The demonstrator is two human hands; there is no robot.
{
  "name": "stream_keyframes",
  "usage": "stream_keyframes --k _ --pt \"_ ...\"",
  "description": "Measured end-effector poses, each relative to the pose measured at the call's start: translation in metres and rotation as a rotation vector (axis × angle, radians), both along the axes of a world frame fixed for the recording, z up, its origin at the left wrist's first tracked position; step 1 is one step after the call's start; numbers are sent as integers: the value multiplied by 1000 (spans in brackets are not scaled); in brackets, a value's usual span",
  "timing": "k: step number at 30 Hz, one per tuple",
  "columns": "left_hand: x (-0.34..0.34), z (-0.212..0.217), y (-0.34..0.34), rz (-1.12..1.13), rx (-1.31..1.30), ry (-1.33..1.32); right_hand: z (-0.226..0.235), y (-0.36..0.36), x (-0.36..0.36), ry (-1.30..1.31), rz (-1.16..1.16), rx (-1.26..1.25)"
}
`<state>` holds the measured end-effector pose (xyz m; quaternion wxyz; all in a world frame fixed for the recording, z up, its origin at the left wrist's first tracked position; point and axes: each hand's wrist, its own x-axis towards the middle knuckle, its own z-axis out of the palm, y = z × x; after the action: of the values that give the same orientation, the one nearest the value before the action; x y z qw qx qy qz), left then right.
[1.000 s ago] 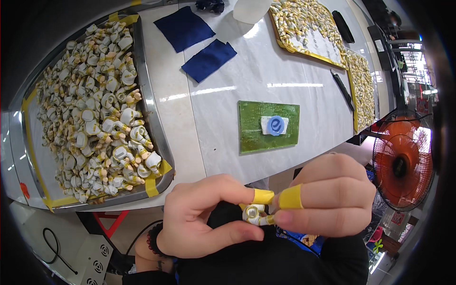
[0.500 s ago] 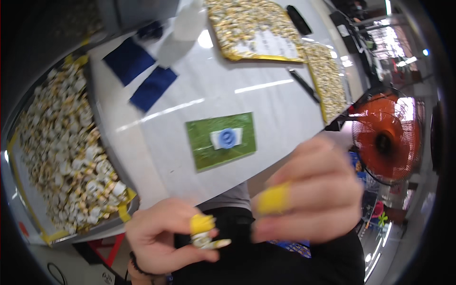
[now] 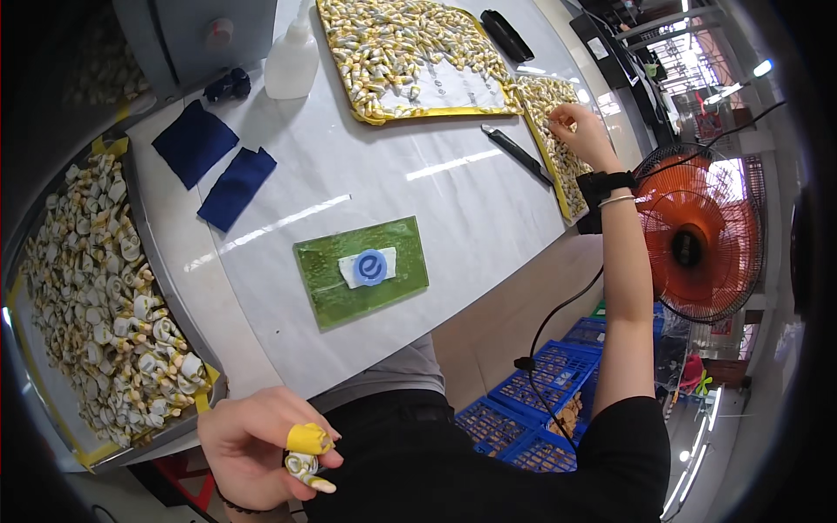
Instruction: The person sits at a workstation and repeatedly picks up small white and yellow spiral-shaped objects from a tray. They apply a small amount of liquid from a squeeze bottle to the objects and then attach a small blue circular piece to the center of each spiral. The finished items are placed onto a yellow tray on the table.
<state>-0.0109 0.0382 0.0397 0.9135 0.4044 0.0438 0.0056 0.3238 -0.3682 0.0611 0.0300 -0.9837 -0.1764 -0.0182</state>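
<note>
My left hand [image 3: 253, 446], low at the left, pinches a small rolled piece [image 3: 302, 468], white with grey-green and yellow markings and a pale pointed end. Yellow tape wraps one of its fingers. My right hand [image 3: 582, 135] is stretched out to the far right, over a narrow tray [image 3: 565, 207] of small white-and-yellow pointed pieces. Its fingers are curled together at the pieces; what they hold, if anything, is too small to make out. Between the hands, on the table, lies a green square plate [image 3: 323, 301] with a white patch and a blue round disc [image 3: 370, 268] on it.
A large tray of loose rolled pieces [image 3: 105, 305] stands at left, another tray of pointed pieces [image 3: 384, 65] at the back. Also here: blue cloths [image 3: 237, 187], a white bottle [image 3: 292, 65], a black cutter-like tool [image 3: 518, 157], an orange fan [image 3: 697, 240] and blue crates [image 3: 549, 379].
My right hand has moved from near my body out to the narrow tray at the far right. My left hand keeps its piece. The view has shifted, with the table scene sliding left.
</note>
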Motion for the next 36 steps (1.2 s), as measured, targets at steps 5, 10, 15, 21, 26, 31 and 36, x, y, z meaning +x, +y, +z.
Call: stream_keyframes --k 5,10,15,21,26,31,36 --pt "-3 2 1 32 -8 19 -4 -3 7 61 -48 5" --pt "-3 0 1 34 -21 10 1 -7 9 81 -79 42" --pt "-4 -3 6 17 -38 -8 1 -5 7 25 -100 49" --pt "-5 -5 9 -15 -55 -50 26 67 -49 -189 101 345" --pt "-2 -12 7 10 -41 -93 35 150 -112 -253 395 320" --pt "-3 -8 11 11 -9 -88 34 100 -67 -312 153 210" --pt "-4 -6 10 62 -125 3 23 22 -28 -133 -81 130"
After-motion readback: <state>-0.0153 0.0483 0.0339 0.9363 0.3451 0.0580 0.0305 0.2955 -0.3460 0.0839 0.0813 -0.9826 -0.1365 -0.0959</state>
